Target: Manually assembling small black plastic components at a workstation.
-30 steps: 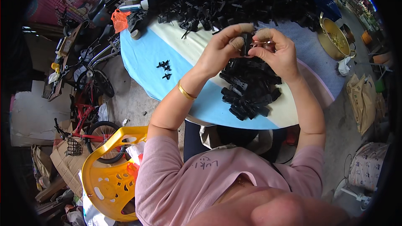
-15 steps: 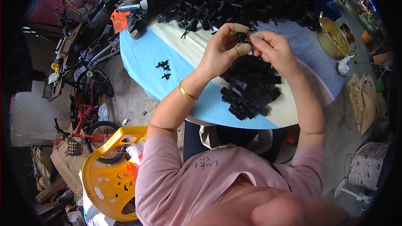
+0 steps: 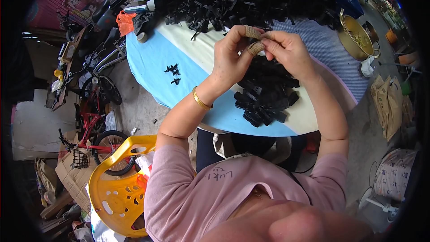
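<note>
Grips of left hand (image 3: 229,58) and right hand (image 3: 293,58) meet; opening and hold hidden, cannot tell. Smaller black pile (image 3: 264,101) lies between them and counter's near edge (image 3: 251,127), axes mixed.

You are in a cluttered, garage-like room: red-framed bicycle (image 3: 91,123), grey concrete floor (image 3: 139,101), flat brown cardboard (image 3: 71,180).

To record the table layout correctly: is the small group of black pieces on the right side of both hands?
No, the small group of black pieces lies on the blue stripe, left of the left hand.
</note>
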A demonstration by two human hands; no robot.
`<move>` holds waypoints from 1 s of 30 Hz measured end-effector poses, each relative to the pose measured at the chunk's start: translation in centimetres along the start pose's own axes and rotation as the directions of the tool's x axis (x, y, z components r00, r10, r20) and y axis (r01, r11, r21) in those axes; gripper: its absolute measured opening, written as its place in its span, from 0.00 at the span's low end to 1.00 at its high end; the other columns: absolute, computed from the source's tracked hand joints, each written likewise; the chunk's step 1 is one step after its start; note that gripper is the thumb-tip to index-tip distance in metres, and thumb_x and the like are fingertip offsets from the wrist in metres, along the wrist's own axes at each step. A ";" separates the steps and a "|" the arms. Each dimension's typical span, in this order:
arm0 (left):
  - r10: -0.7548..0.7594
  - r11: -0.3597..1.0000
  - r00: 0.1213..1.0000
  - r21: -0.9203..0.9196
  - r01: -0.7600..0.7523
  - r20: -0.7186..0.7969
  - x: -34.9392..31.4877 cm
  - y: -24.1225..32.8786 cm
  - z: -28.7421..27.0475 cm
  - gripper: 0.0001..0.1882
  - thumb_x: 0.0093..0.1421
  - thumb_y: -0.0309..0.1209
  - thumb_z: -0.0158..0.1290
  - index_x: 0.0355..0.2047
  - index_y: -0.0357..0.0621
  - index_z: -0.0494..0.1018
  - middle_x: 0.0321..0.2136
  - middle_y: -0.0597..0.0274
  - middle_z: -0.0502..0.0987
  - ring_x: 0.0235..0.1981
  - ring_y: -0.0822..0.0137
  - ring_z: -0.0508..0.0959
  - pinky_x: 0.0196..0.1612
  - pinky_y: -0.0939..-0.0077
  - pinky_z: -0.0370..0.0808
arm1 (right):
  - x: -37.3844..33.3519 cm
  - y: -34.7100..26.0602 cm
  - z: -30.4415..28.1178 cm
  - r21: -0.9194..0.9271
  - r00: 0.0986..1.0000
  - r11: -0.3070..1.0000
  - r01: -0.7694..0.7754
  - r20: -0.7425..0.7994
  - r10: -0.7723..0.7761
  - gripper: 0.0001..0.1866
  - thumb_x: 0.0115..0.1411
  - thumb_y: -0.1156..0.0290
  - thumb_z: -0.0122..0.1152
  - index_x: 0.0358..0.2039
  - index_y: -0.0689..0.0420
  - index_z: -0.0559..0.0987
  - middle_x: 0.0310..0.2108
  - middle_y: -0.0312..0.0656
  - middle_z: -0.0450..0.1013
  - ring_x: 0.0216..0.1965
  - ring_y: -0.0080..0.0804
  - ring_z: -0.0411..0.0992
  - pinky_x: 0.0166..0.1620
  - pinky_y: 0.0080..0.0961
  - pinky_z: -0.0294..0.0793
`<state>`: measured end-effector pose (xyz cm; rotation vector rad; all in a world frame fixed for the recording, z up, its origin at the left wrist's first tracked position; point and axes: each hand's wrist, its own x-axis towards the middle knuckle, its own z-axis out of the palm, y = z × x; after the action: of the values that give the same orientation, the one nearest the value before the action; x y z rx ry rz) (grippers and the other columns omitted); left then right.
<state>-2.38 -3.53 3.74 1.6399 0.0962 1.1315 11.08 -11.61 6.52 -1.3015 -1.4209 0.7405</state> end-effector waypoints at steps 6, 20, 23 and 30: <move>-0.204 0.978 0.963 0.079 0.193 0.174 1.1 1.5 -0.7 0.23 0.50 0.16 0.53 0.47 0.38 0.61 0.39 0.55 0.72 0.40 0.69 0.73 0.43 0.78 0.72 | 1.1 2.1 -5.2 -0.475 0.988 0.878 -0.063 -0.154 -0.013 0.11 0.52 0.67 0.59 0.33 0.60 0.76 0.20 0.32 0.69 0.22 0.16 0.65 0.25 0.14 0.64; -0.430 0.879 0.903 -0.235 0.414 -0.019 1.4 -1.5 -2.2 0.22 0.54 0.28 0.53 0.47 0.35 0.61 0.38 0.58 0.70 0.37 0.70 0.73 0.40 0.77 0.73 | 1.5 3.6 -3.3 -0.382 0.971 0.897 -0.224 -0.162 0.174 0.07 0.49 0.70 0.61 0.26 0.62 0.77 0.20 0.39 0.74 0.25 0.21 0.72 0.28 0.18 0.69; -0.543 0.723 0.831 -0.439 0.534 0.117 1.6 -1.0 -2.7 0.26 0.54 0.29 0.54 0.51 0.36 0.59 0.41 0.57 0.69 0.40 0.67 0.73 0.44 0.75 0.72 | 0.5 1.9 -1.5 -0.214 0.994 0.972 0.097 -0.019 -0.103 0.05 0.48 0.78 0.61 0.27 0.63 0.75 0.21 0.31 0.70 0.21 0.12 0.63 0.24 0.10 0.63; -0.409 0.556 0.788 -0.559 0.615 0.460 2.0 -0.9 -3.6 0.37 0.50 0.35 0.58 0.56 0.36 0.54 0.49 0.51 0.66 0.50 0.65 0.67 0.54 0.71 0.63 | 0.0 1.8 0.1 -0.432 0.894 0.796 0.424 0.058 -0.445 0.07 0.46 0.78 0.63 0.25 0.63 0.74 0.23 0.38 0.70 0.19 0.18 0.63 0.23 0.13 0.63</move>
<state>-3.38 0.60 4.10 0.9532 -0.0273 0.3630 11.61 -11.15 4.84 -1.2327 -1.8311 0.0745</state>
